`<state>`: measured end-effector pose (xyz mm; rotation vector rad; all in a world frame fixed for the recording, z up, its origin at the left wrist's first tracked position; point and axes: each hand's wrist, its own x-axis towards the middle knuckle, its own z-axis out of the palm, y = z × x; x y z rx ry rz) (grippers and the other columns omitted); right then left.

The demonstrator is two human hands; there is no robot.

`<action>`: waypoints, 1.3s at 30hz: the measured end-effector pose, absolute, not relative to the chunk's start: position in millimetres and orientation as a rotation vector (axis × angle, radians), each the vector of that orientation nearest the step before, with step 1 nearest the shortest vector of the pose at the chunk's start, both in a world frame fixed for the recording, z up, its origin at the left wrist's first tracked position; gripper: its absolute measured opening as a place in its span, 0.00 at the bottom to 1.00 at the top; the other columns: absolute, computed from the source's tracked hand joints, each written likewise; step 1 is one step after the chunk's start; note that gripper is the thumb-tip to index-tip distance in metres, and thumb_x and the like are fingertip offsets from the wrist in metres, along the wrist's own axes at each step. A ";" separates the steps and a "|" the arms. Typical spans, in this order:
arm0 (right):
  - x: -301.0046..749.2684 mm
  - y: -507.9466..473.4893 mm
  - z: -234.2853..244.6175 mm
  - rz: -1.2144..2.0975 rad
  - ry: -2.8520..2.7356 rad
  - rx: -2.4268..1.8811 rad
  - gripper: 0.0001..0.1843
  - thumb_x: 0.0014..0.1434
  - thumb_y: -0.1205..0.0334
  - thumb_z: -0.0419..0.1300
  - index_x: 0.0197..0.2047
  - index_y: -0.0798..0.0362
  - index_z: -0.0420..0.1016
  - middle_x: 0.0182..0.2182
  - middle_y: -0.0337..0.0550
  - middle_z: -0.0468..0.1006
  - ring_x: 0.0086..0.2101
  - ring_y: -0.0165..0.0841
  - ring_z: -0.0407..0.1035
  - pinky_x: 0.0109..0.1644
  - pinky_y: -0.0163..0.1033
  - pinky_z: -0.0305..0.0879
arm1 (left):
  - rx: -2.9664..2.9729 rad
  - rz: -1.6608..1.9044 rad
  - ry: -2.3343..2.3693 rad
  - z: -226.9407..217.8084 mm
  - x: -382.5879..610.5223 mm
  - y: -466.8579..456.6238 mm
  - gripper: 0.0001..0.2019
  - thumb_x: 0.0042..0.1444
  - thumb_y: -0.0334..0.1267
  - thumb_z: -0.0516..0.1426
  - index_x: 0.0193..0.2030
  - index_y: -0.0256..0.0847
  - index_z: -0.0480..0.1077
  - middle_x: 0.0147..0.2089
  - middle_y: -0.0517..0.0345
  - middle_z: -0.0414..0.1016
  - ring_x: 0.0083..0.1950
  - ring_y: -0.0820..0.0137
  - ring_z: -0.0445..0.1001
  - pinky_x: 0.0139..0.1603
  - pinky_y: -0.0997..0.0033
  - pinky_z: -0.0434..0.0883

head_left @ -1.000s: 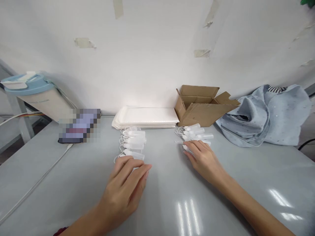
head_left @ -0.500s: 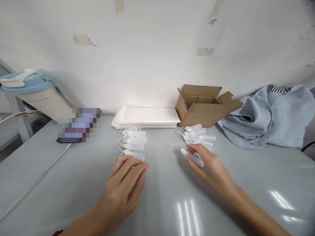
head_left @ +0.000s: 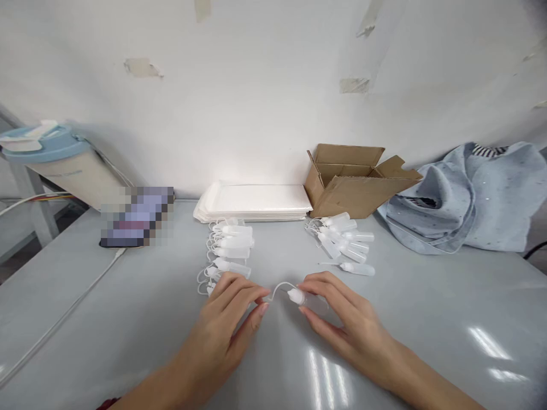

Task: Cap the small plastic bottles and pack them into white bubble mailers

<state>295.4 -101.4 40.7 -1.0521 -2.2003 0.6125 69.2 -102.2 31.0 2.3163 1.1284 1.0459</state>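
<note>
A small translucent squeeze bottle [head_left: 296,296] with a white pointed top is gripped between the thumb and fingers of my right hand [head_left: 348,313]. From it a thin white strap [head_left: 282,284] arches over to the left. The far end of that strap is pinched in the fingertips of my left hand [head_left: 231,319]; what sits at its tip is too small to make out. Beside my left hand lies a column of similar bottles [head_left: 233,252], partly covered by the fingers. Above my right hand, one bottle [head_left: 358,269] with a thin tip lies apart from a looser pile [head_left: 342,239].
White padded envelopes [head_left: 260,199] are stacked against the wall. Next to them stands an open cardboard box [head_left: 363,196], with light blue cloth [head_left: 491,199] at its right. A phone [head_left: 139,219] on a white cable [head_left: 64,316] and a tumbler [head_left: 81,171] are at the left.
My right hand has moved left and toward me, bringing a bottle to the middle. My left hand has moved slightly right and now pinches its strap end. The lone bottle at right is uncovered.
</note>
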 end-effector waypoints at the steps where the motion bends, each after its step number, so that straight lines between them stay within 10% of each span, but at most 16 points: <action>1: 295.0 -102.3 39.1 0.611 -2.206 -1.033 0.15 0.62 0.69 0.53 0.52 0.50 0.62 0.43 0.47 0.71 0.41 0.34 0.71 0.40 0.37 0.72 | 2.298 1.049 1.115 31.4 69.6 -102.3 0.10 0.60 0.25 0.51 0.44 0.41 0.67 0.37 0.58 0.72 0.40 0.68 0.65 0.41 0.69 0.65; 16: 290.9 -111.8 39.8 0.654 -2.263 -0.911 0.18 0.62 0.71 0.54 0.55 0.54 0.61 0.43 0.49 0.68 0.39 0.33 0.71 0.40 0.36 0.71 | 1.309 0.631 1.239 39.0 70.3 -103.6 0.16 0.57 0.51 0.54 0.33 0.42 0.75 0.27 0.62 0.69 0.28 0.73 0.61 0.29 0.77 0.60; 39: 285.7 -116.0 46.2 0.688 -2.277 -0.836 0.17 0.64 0.73 0.49 0.55 0.59 0.61 0.41 0.51 0.64 0.36 0.32 0.68 0.37 0.36 0.70 | 1.666 0.853 1.253 39.3 82.1 -118.1 0.11 0.60 0.39 0.51 0.29 0.43 0.70 0.25 0.63 0.69 0.28 0.73 0.67 0.30 0.77 0.64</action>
